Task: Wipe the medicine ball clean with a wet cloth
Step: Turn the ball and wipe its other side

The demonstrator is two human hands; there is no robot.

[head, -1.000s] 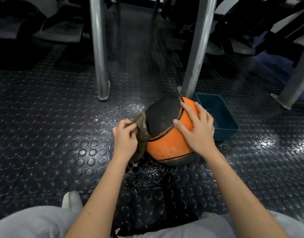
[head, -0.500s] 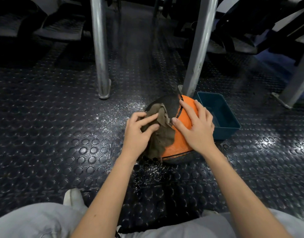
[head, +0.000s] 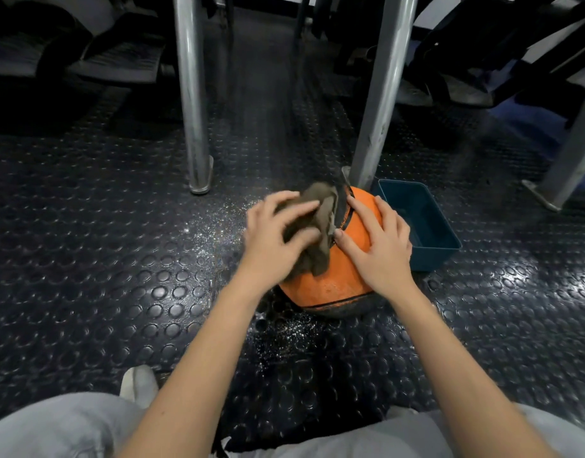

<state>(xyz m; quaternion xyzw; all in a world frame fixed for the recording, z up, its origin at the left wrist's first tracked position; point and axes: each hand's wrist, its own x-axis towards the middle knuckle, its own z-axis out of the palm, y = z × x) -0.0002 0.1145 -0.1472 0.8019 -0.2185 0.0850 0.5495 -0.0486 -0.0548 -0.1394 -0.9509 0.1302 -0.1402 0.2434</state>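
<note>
Round orange-and-black rubber medicine ball (head: 330,285) sits on studded black rubber floor (head: 119,259). Slanted grey metal post (head: 377,110) stands right behind it, rectangular teal plastic tub (head: 423,226) just to its right.

Change: crumpled grey-brown cloth (head: 321,233) has climbed within the last second from ball's left flank onto its crown.

Left hand (head: 274,233) rides on the cloth, fingers laid across, thumb closing under the bunch. Loose grip, blurred with motion.

Right hand (head: 380,249) unmoved: flat and splayed on ball's orange right side, gripping nothing, steadying.

Judgement: wiping stroke is mid-pass over the black top panel. Ball's lower orange band and underside are probably still to do.
</note>
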